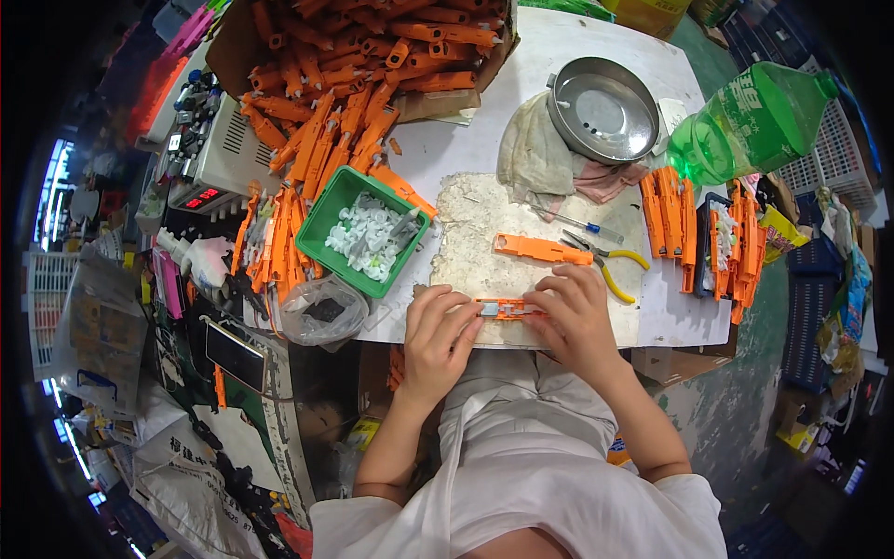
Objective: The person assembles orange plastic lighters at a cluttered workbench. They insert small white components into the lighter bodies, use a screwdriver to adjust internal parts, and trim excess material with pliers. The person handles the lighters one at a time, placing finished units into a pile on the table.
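At the near edge of the worn work board (470,233), an orange plastic housing half (507,308) with grey and white inner pieces lies between my hands. My left hand (436,335) grips its left end with thumb and fingers. On its other end are the bent fingers of my right hand (575,321). Just beyond my right fingertips rests a second orange housing half (540,249). Yellow-handled pliers (615,272) lie to the right of it, and a blue-and-clear pen (573,220) lies farther away.
A green bin (321,233) of small white parts stands at left, beside a clear bag (321,312). Orange parts fill a cardboard box (501,70) behind. Far right hold a metal bowl (605,98), a rag (535,144) and a green bottle (750,126); more orange parts (666,214) line the right side.
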`<move>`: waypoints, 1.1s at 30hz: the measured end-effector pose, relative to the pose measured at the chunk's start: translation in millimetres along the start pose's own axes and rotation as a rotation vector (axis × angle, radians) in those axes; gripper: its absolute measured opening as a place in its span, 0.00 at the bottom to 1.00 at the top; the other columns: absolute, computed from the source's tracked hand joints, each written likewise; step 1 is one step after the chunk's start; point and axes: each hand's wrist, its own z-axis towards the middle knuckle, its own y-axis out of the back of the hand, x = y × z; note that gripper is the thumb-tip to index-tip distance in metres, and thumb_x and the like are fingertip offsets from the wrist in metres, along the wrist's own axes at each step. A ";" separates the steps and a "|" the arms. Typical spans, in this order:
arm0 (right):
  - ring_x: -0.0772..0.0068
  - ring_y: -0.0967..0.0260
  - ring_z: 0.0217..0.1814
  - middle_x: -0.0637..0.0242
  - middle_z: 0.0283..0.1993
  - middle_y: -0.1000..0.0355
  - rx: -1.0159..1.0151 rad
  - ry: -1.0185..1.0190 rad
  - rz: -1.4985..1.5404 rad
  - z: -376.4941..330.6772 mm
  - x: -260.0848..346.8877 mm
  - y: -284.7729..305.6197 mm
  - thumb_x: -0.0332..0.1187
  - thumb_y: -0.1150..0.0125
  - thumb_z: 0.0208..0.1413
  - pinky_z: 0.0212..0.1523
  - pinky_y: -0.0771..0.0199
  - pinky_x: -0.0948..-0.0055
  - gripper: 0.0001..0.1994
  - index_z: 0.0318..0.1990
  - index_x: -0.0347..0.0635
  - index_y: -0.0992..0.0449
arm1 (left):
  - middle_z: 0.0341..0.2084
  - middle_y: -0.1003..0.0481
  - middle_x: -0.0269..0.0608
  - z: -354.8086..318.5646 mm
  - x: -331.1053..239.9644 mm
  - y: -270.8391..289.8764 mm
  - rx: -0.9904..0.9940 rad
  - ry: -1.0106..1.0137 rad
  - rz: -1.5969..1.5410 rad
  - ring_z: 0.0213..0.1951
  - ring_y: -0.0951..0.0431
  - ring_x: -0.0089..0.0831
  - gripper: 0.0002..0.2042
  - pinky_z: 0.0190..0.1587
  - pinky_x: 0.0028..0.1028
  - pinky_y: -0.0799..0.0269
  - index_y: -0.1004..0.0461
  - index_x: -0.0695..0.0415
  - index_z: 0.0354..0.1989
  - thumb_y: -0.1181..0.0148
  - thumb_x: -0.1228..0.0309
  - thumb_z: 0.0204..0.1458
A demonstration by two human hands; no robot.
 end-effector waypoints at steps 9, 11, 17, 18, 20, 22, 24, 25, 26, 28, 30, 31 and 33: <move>0.58 0.45 0.61 0.67 0.50 0.35 0.076 -0.054 -0.071 -5.3 8.7 -10.7 0.35 0.33 0.43 0.63 0.52 0.50 0.23 0.50 0.50 0.29 | 0.50 0.33 0.37 -6.4 -6.9 -12.9 0.192 -0.076 0.180 0.54 0.39 0.41 0.16 0.56 0.44 0.44 0.24 0.47 0.47 0.38 0.63 0.47; 0.58 0.45 0.61 0.67 0.50 0.35 0.073 -0.052 -0.076 -5.6 8.7 -11.7 0.35 0.33 0.43 0.63 0.52 0.50 0.23 0.50 0.50 0.29 | 0.50 0.32 0.37 -8.8 -5.8 -15.8 0.174 -0.080 0.181 0.54 0.39 0.41 0.17 0.56 0.44 0.44 0.24 0.47 0.47 0.38 0.63 0.47; 0.58 0.45 0.61 0.67 0.50 0.35 0.047 -0.089 -0.056 -7.7 10.3 -8.0 0.35 0.33 0.43 0.63 0.52 0.51 0.23 0.50 0.49 0.30 | 0.49 0.31 0.37 -8.3 -8.4 -12.8 0.132 -0.039 0.147 0.55 0.40 0.43 0.15 0.57 0.41 0.44 0.22 0.48 0.45 0.37 0.67 0.46; 0.58 0.45 0.61 0.67 0.50 0.35 0.042 -0.090 -0.058 -8.1 9.7 -6.7 0.35 0.33 0.43 0.63 0.52 0.51 0.23 0.49 0.49 0.30 | 0.48 0.31 0.37 -8.0 -8.6 -11.8 0.111 -0.022 0.135 0.55 0.39 0.43 0.14 0.57 0.41 0.44 0.22 0.49 0.44 0.37 0.68 0.46; 0.58 0.45 0.61 0.67 0.50 0.35 0.042 -0.091 -0.058 -8.4 8.8 -6.1 0.35 0.33 0.43 0.63 0.52 0.51 0.23 0.49 0.48 0.29 | 0.46 0.30 0.37 -4.8 -5.7 -9.7 0.099 -0.018 0.140 0.55 0.39 0.43 0.13 0.57 0.40 0.43 0.22 0.51 0.41 0.36 0.70 0.45; 0.58 0.46 0.61 0.67 0.50 0.35 0.049 -0.080 -0.050 -7.6 8.2 -8.2 0.36 0.33 0.43 0.63 0.52 0.50 0.22 0.49 0.49 0.29 | 0.43 0.29 0.37 2.7 -5.8 -9.3 0.075 -0.043 0.147 0.53 0.37 0.43 0.09 0.56 0.41 0.43 0.22 0.53 0.36 0.36 0.73 0.43; 0.58 0.46 0.62 0.67 0.49 0.35 0.045 -0.054 -0.054 -4.4 9.8 -11.9 0.36 0.33 0.42 0.63 0.52 0.50 0.21 0.47 0.48 0.29 | 0.42 0.28 0.36 14.2 -7.3 -8.0 0.116 -0.130 0.208 0.52 0.35 0.41 0.08 0.56 0.42 0.42 0.22 0.54 0.35 0.36 0.73 0.44; 0.58 0.46 0.62 0.67 0.49 0.35 0.042 -0.041 -0.057 -2.1 11.1 -12.4 0.36 0.33 0.42 0.63 0.53 0.50 0.21 0.46 0.48 0.29 | 0.41 0.28 0.36 20.8 -8.8 -7.0 0.136 -0.175 0.237 0.52 0.34 0.40 0.07 0.56 0.42 0.42 0.22 0.55 0.34 0.37 0.73 0.45; 0.58 0.46 0.62 0.66 0.49 0.35 0.040 -0.040 -0.053 -0.2 12.2 -12.9 0.37 0.33 0.42 0.63 0.53 0.50 0.20 0.45 0.47 0.29 | 0.40 0.28 0.36 26.9 -9.5 -5.8 0.183 -0.220 0.258 0.52 0.34 0.39 0.07 0.57 0.42 0.42 0.23 0.55 0.33 0.37 0.73 0.44; 0.58 0.46 0.62 0.66 0.49 0.35 0.035 -0.040 -0.049 2.4 12.2 -14.5 0.37 0.32 0.42 0.64 0.53 0.50 0.19 0.43 0.46 0.28 | 0.39 0.28 0.35 37.8 -9.2 -3.4 0.277 -0.315 0.296 0.51 0.33 0.37 0.07 0.57 0.43 0.42 0.24 0.57 0.32 0.39 0.72 0.44; 0.58 0.46 0.62 0.66 0.48 0.35 0.025 -0.042 -0.050 2.4 9.2 -16.7 0.36 0.32 0.41 0.64 0.53 0.50 0.18 0.41 0.45 0.28 | 0.38 0.28 0.36 46.8 -11.4 -1.5 0.362 -0.443 0.383 0.52 0.33 0.35 0.08 0.58 0.44 0.42 0.24 0.59 0.31 0.40 0.72 0.42; 0.58 0.46 0.62 0.67 0.48 0.35 0.021 -0.043 -0.049 2.0 8.2 -17.8 0.36 0.33 0.41 0.64 0.53 0.50 0.18 0.41 0.44 0.28 | 0.37 0.28 0.37 50.1 -12.3 -0.6 0.405 -0.507 0.426 0.52 0.33 0.35 0.08 0.59 0.44 0.42 0.25 0.59 0.31 0.41 0.71 0.41; 0.58 0.46 0.62 0.67 0.47 0.34 0.018 -0.030 -0.056 1.6 6.6 -18.7 0.36 0.33 0.41 0.64 0.53 0.50 0.17 0.40 0.44 0.28 | 0.37 0.29 0.38 55.8 -13.5 -0.3 0.437 -0.606 0.488 0.52 0.33 0.34 0.09 0.59 0.45 0.43 0.25 0.60 0.30 0.42 0.71 0.39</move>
